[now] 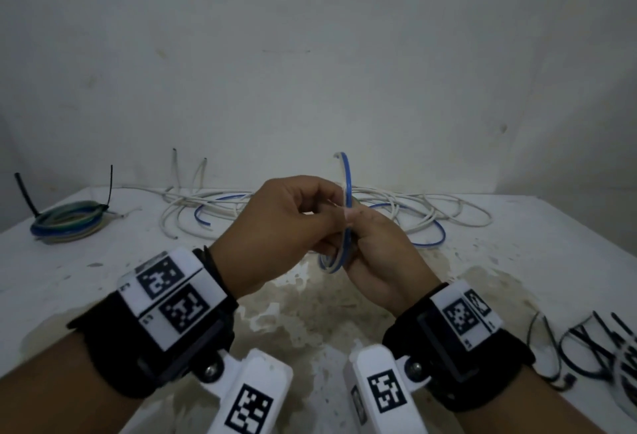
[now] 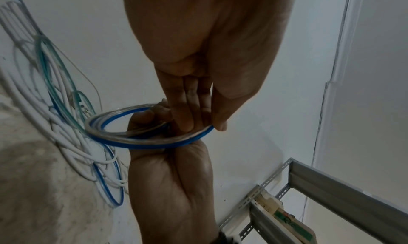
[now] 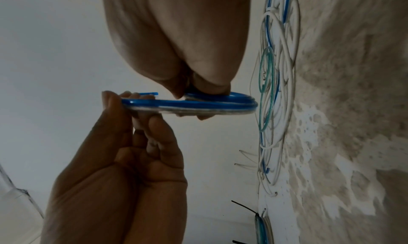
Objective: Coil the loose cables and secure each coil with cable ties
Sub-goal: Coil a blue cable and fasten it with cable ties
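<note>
The small blue-and-clear coil [image 1: 339, 227] stands on edge above the table [image 1: 103, 282], held between both hands: the left hand [image 1: 275, 227] pinches its near rim between thumb and curled fingers, and the right hand [image 1: 375, 254] has its fingers curled round the lower part of the ring. The main risk, as a judgement, is that the springy turns fan apart if either pinch loosens, since no tie is on this coil yet; the free cable end [image 1: 339, 156] sticks up above the hands and could pull a turn loose. A second risk is reaching for the loose black cable ties [image 1: 586, 347], which lie well apart at the right edge of the table: letting go with the right hand leaves only the left pinch to keep the turns stacked. A third is catching the held coil on the pile of loose white and blue cables [image 1: 344, 209] lying just behind the hands. Counting: one coil in hand; one finished coil [image 1: 69, 220] at the far left, with one black tie plainly closed round it and a second black tail standing beside; two hands; several loose ties, blurred, so an exact count cannot be given; the cables in the pile overlap too much to count.
</note>
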{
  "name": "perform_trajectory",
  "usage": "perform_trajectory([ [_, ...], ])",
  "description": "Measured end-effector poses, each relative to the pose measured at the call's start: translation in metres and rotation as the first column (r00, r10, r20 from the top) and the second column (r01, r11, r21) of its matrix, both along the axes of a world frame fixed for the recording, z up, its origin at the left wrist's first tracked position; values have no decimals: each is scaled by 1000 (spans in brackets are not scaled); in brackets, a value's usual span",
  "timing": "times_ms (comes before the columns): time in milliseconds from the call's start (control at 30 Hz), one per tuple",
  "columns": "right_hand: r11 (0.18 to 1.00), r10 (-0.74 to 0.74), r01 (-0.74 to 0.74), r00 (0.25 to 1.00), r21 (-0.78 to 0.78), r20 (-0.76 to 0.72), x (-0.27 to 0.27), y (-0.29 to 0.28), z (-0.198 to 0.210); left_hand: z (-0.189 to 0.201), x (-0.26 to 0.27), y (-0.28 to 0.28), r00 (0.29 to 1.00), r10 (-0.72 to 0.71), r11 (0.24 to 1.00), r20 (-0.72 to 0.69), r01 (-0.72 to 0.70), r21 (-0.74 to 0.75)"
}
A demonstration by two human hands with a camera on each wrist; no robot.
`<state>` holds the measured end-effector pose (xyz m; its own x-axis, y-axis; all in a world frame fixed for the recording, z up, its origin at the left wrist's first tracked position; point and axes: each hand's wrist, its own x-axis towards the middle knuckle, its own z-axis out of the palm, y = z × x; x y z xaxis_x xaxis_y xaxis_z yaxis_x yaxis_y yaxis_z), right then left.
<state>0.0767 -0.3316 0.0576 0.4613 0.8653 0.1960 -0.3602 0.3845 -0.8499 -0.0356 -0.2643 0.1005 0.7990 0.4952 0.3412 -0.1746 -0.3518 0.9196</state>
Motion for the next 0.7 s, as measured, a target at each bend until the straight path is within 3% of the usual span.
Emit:
perform_trajectory([
  [133,1000,-13,13,1000,-26,16,-1,0,1,-3,2,-4,1000,1,1000,-9,-1,30],
  [367,996,22,-10,991,-93,131,-9,3,-9,0,4,11,990,123,992,63,-123,-11],
  [700,998,41,-44,997,-46,-58,-21,-4,-17,-11,9,18,982,168,985,87,-164,-53],
])
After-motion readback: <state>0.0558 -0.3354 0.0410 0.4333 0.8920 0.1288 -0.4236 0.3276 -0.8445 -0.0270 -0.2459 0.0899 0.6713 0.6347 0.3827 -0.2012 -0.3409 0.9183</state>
